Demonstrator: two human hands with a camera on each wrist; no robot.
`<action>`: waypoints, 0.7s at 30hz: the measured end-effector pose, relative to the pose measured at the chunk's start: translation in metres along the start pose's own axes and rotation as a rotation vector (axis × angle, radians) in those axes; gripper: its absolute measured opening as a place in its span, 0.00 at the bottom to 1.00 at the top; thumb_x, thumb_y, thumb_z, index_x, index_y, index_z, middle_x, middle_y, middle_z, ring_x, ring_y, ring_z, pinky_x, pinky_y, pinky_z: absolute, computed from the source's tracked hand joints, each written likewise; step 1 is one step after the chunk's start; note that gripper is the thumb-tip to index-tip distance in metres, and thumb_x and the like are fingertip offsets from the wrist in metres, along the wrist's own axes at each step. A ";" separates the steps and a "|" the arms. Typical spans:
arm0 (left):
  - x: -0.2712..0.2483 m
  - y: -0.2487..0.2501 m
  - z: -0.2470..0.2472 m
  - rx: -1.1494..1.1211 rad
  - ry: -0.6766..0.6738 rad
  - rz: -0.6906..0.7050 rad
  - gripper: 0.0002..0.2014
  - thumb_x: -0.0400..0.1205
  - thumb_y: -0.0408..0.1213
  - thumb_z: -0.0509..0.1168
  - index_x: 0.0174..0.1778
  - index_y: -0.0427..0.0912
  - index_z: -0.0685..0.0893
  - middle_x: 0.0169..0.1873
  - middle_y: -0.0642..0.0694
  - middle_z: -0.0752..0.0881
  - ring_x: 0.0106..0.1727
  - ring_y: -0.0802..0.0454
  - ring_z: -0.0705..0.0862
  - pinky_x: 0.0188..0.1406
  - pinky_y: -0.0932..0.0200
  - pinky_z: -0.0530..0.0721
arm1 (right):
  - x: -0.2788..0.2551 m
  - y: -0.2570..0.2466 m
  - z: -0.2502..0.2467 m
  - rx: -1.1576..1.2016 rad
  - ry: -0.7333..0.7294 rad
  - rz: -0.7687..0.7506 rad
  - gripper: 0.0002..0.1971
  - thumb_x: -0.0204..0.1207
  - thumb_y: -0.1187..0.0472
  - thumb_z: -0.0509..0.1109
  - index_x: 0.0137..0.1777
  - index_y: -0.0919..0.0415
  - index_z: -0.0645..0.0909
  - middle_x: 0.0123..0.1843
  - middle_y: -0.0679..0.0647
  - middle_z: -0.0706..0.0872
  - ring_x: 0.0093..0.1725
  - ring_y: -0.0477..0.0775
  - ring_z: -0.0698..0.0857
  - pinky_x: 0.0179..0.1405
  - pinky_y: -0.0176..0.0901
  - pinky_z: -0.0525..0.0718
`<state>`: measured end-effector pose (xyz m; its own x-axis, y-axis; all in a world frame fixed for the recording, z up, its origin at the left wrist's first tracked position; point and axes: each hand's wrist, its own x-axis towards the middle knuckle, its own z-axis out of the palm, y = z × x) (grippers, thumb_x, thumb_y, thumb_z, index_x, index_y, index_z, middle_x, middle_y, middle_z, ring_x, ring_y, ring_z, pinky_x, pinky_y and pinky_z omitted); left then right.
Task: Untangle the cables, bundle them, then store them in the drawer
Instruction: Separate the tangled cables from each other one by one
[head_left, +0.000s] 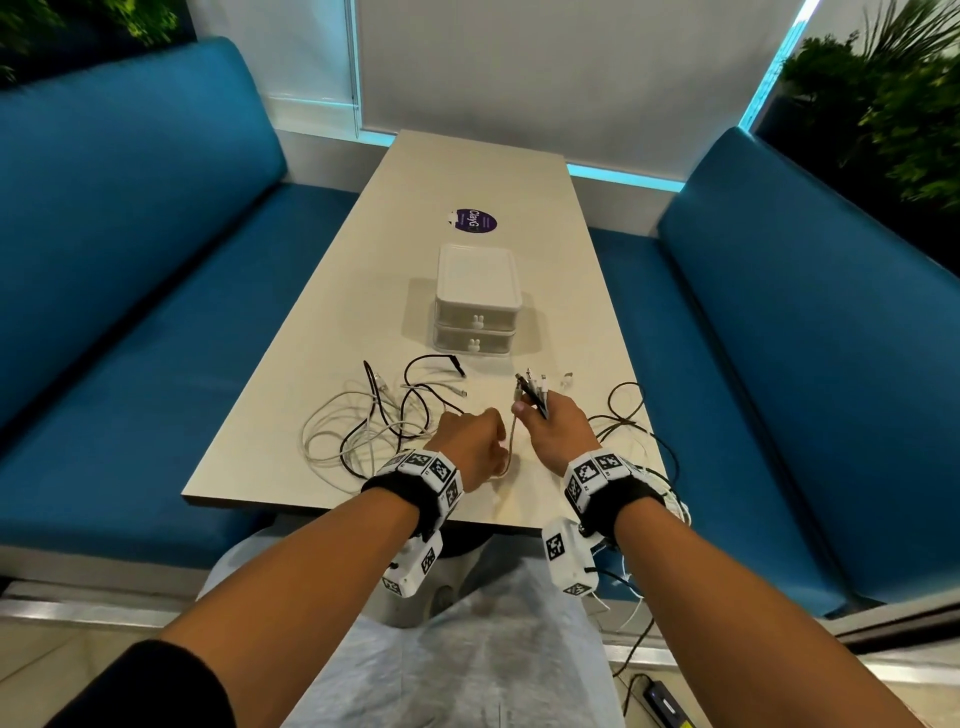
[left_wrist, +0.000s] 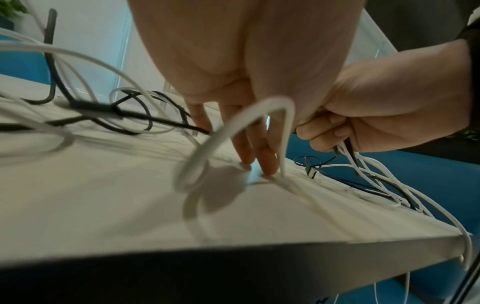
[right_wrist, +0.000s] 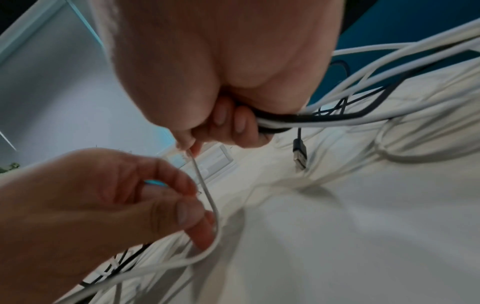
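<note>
A white two-drawer unit (head_left: 477, 301) stands mid-table with both drawers closed. A tangle of black and white cables (head_left: 374, 421) lies in front of it on the left. My right hand (head_left: 550, 426) grips a bunch of cable ends (head_left: 535, 389) that stick up out of the fist; in the right wrist view their black and white leads (right_wrist: 285, 121) run out under its curled fingers (right_wrist: 233, 123). My left hand (head_left: 483, 441) is just beside it, holding a white cable (right_wrist: 207, 195) looped round a finger under the thumb. Its fingertips (left_wrist: 267, 164) touch the tabletop.
The long beige table (head_left: 467, 182) runs between two blue benches (head_left: 130, 312). Several leads (head_left: 654, 457) trail off the near right corner toward the floor. A loose black USB plug (right_wrist: 300, 156) hangs under my right hand. A purple sticker (head_left: 475, 221) lies behind the drawers.
</note>
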<state>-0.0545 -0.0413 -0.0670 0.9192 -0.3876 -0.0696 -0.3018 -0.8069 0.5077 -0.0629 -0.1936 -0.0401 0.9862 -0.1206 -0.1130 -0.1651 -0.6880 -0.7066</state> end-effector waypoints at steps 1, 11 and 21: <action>0.001 0.000 -0.001 0.075 -0.021 0.005 0.09 0.75 0.43 0.69 0.49 0.48 0.82 0.41 0.48 0.89 0.48 0.43 0.84 0.55 0.52 0.77 | 0.000 -0.002 -0.001 -0.007 0.006 0.006 0.19 0.80 0.45 0.65 0.59 0.60 0.82 0.52 0.60 0.88 0.54 0.63 0.85 0.53 0.50 0.82; 0.000 0.015 -0.001 0.210 -0.050 0.089 0.11 0.82 0.47 0.57 0.41 0.52 0.84 0.36 0.54 0.88 0.47 0.52 0.85 0.70 0.43 0.57 | -0.010 -0.010 -0.003 0.005 0.018 -0.019 0.18 0.82 0.47 0.64 0.61 0.59 0.83 0.54 0.59 0.88 0.56 0.62 0.84 0.53 0.48 0.80; -0.015 -0.017 -0.024 0.430 -0.140 0.217 0.09 0.86 0.42 0.57 0.44 0.51 0.82 0.37 0.49 0.88 0.39 0.45 0.76 0.68 0.45 0.64 | -0.006 0.014 -0.024 -0.298 0.029 0.043 0.15 0.87 0.55 0.56 0.61 0.64 0.77 0.54 0.69 0.85 0.53 0.69 0.84 0.46 0.49 0.80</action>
<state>-0.0573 -0.0109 -0.0543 0.7899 -0.5989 -0.1315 -0.5861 -0.8005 0.1252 -0.0710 -0.2196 -0.0327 0.9784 -0.1720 -0.1150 -0.2060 -0.8611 -0.4649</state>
